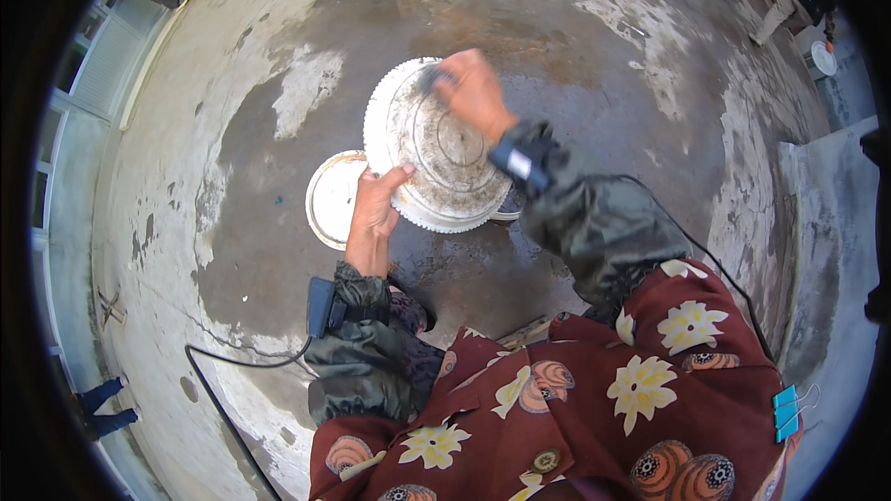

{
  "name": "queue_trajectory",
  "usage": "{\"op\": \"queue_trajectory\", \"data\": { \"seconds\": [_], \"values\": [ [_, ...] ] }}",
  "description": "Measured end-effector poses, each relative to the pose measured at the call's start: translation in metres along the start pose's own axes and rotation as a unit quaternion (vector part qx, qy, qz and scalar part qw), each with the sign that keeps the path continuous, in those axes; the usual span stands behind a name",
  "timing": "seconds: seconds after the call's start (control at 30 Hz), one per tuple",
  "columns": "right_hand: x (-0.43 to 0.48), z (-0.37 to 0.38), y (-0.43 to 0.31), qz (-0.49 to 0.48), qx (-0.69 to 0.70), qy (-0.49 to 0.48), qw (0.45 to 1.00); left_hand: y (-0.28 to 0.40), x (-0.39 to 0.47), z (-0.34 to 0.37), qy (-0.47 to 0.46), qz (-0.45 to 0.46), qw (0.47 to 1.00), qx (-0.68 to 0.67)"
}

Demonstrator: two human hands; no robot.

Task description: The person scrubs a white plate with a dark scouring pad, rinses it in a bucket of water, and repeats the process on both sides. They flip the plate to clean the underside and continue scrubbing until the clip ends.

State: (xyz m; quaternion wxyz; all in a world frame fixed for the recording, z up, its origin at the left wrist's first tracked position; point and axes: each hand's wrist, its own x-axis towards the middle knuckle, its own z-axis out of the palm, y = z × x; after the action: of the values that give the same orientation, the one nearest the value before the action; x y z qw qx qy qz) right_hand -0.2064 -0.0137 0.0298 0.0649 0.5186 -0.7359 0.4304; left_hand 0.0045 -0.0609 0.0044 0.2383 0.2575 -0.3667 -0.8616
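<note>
A round white plastic lid with a toothed rim (452, 146) is held up before me, its face smeared with brown dirt. My left hand (379, 202) grips its lower left edge, thumb on the face. Near the lid's top, my right hand (475, 87) presses a small dark scouring pad (428, 79) against the surface; hand and pad are blurred. Behind the lid, at its lower left, a second round white lid or dish (336, 200) lies on the ground. Part of a round container's rim (507, 216) shows at the lid's lower right; the rest is hidden.
The concrete ground (278, 278) is partly wet. Cables run from devices on both my wrists. A low wall (828, 243) stands at the right. A person (797, 3) at the upper right is beside a white round object (823, 58); other people's legs show at the left.
</note>
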Motion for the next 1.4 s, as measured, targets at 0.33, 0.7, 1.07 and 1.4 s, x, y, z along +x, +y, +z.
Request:
{"op": "queue_trajectory", "data": {
  "seconds": [0.33, 0.7, 1.07, 1.4],
  "values": [
    [0.007, -0.012, -0.012, 0.028, -0.030, 0.009, 0.999, -0.003, -0.003, 0.004, 0.014, 0.041, 0.998, -0.042],
    [0.011, -0.004, 0.010, 0.124, -0.039, 0.057, 0.990, 0.003, -0.001, 0.003, 0.021, 0.051, 0.995, -0.080],
    [-0.002, -0.061, 0.111, 0.344, 0.609, -0.031, 0.714, -0.002, -0.005, -0.012, -0.151, -0.012, 0.978, -0.146],
    [0.008, -0.078, 0.108, 0.278, 0.585, -0.176, 0.741, 0.023, 0.006, -0.039, -0.167, -0.036, 0.978, -0.120]
  ]
}}
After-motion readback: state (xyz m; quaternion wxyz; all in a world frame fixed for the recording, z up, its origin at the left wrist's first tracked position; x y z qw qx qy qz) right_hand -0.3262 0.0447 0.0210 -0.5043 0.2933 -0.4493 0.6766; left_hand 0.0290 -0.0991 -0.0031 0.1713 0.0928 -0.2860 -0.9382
